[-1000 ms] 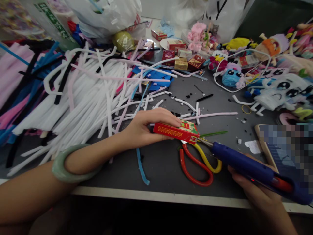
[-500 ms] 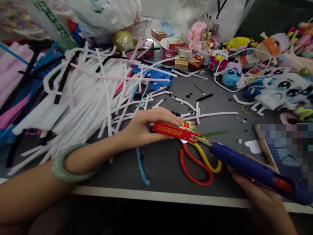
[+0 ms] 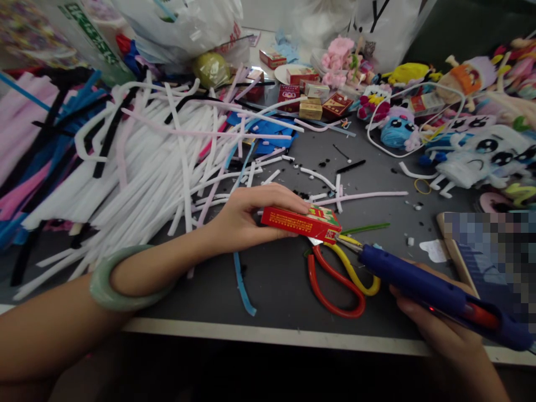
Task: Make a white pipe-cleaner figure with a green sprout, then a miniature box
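Note:
A small red box with green-and-white print [image 3: 301,223] is gripped between the thumb and fingers of my left hand [image 3: 259,215], above the middle of the desk. My right hand [image 3: 435,318] is closed around a dark blue glue gun [image 3: 419,285] with a small red light on its body. The gun's metal nozzle is at the right end of the box, by a printed square there; whether it touches cannot be told. Under the box lie scissors [image 3: 339,293] with one red and one yellow handle, their blades mostly hidden.
White, pink, blue and black fuzzy stems [image 3: 151,151] pile up on the left. A phone [image 3: 456,251] lies at the right, with plush dolls [image 3: 473,156] behind it. Small boxes [image 3: 310,108] stand at the back. The desk's pale front edge [image 3: 272,336] runs below my hands.
The glue gun's nozzle has shifted very slightly at the box's end. My left hand and the red box have hardly moved.

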`<state>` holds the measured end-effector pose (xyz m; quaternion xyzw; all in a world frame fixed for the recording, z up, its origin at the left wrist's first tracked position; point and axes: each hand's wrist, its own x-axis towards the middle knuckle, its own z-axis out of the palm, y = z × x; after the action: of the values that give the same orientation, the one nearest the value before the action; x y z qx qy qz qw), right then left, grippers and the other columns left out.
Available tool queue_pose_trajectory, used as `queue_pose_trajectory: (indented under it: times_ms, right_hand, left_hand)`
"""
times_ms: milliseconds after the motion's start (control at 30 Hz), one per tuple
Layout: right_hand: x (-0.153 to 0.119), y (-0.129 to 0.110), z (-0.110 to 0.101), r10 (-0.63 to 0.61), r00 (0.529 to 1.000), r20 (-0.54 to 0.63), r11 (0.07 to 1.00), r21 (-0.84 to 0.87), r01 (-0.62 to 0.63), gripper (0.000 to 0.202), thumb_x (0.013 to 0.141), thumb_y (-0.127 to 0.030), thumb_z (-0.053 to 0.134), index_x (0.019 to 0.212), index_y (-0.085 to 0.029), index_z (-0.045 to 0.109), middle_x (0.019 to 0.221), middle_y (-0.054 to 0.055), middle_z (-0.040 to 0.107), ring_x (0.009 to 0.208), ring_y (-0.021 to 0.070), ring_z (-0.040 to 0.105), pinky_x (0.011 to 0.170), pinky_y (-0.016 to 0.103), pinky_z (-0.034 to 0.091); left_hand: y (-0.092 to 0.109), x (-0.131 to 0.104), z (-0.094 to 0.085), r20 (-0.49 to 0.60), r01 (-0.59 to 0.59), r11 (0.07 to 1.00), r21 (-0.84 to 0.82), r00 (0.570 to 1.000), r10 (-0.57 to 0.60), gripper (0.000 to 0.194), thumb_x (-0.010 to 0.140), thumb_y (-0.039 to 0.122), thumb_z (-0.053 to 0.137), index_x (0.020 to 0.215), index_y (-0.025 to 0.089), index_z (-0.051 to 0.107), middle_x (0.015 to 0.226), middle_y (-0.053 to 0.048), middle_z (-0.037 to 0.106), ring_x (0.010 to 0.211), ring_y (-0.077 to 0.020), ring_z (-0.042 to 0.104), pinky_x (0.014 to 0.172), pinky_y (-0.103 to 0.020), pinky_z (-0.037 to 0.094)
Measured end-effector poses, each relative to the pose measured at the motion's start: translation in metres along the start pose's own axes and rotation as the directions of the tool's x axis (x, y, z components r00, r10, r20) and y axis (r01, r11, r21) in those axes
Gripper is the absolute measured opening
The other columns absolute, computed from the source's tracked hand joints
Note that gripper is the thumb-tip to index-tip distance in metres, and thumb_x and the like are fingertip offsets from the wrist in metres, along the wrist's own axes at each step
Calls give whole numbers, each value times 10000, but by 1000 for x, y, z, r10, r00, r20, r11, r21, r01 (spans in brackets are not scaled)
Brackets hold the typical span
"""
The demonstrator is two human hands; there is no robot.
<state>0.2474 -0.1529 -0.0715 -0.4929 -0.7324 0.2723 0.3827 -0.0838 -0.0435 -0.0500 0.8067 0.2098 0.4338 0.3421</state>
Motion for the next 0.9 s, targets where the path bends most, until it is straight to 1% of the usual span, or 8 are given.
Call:
queue_pose_trajectory:
  times_ms: [100, 267, 367, 433, 500, 600, 733, 900]
  right_hand:
    - [1, 1, 0, -30, 1000, 9, 1000, -6, 30, 265, 798, -282, 737, 1058, -325, 705, 849, -5, 752, 604, 184, 681, 709, 347, 609]
    - [0, 3, -1, -16, 1000, -9, 1000, -1, 16, 248, 784, -299, 757, 1028, -323, 720, 834, 2, 753, 592, 193, 682, 632, 344, 599]
    - [0, 4, -2, -37, 999, 14, 999, -20, 37, 255, 783, -288, 754, 1033, -324, 719, 822, 0, 752, 591, 198, 686, 654, 349, 605]
    - [2, 2, -2, -54, 998, 40, 997, -46, 56, 241, 792, -282, 742, 1028, -325, 715, 827, -5, 751, 600, 196, 689, 691, 349, 609]
    - [4, -1, -2, -69, 997, 34, 994, -81, 72, 222, 795, -284, 738, 1012, -319, 711, 849, -8, 751, 640, 201, 703, 710, 340, 606]
    - [9, -6, -1, -89, 995, 38, 990, -105, 93, 189, 793, -280, 740, 977, -302, 706, 857, -5, 747, 694, 209, 716, 690, 319, 599]
    - [13, -11, -1, -118, 991, 65, 985, -116, 125, 126, 805, -287, 726, 930, -294, 707, 835, 0, 744, 680, 207, 714, 644, 307, 592]
    - [14, -11, -2, -118, 991, 66, 983, -135, 126, 106, 804, -282, 722, 907, -285, 701, 859, 2, 746, 706, 197, 719, 664, 288, 591]
  left_hand:
    - [0, 0, 0, 0, 5, 1000, 0, 1000, -5, 305, 773, 148, 772, 1073, 171, 718, 1048, -113, 757, 1010, -214, 708, 901, -341, 579]
    - [1, 0, 0, 1, 15, 1000, -7, 1000, -15, 317, 778, 142, 767, 1086, 192, 715, 1056, -96, 760, 1005, -204, 710, 897, -332, 579]
    - [1, 0, 0, -2, 21, 1000, -5, 1000, -21, 314, 776, 149, 769, 1084, 187, 716, 1052, -99, 760, 1005, -208, 711, 890, -329, 582]
    - [1, 0, 0, -4, 15, 1000, -5, 1000, -15, 317, 776, 153, 770, 1086, 187, 715, 1057, -100, 758, 1007, -209, 710, 893, -330, 581]
    - [0, 0, 0, -6, 13, 1000, 0, 1000, -13, 315, 777, 154, 770, 1085, 188, 713, 1061, -100, 757, 1009, -209, 709, 900, -336, 578]
    - [0, -1, 1, -12, 24, 1000, 7, 1000, -24, 305, 776, 150, 770, 1074, 185, 714, 1056, -104, 756, 1007, -214, 709, 901, -346, 577]
    - [-2, -2, 0, -16, 27, 1000, -12, 999, -28, 312, 778, 145, 764, 1083, 183, 711, 1068, -106, 753, 1014, -218, 708, 903, -350, 577]
    - [-2, -2, 0, -22, 29, 1000, -5, 999, -30, 307, 778, 153, 766, 1078, 185, 712, 1064, -99, 755, 1013, -210, 710, 907, -338, 575]
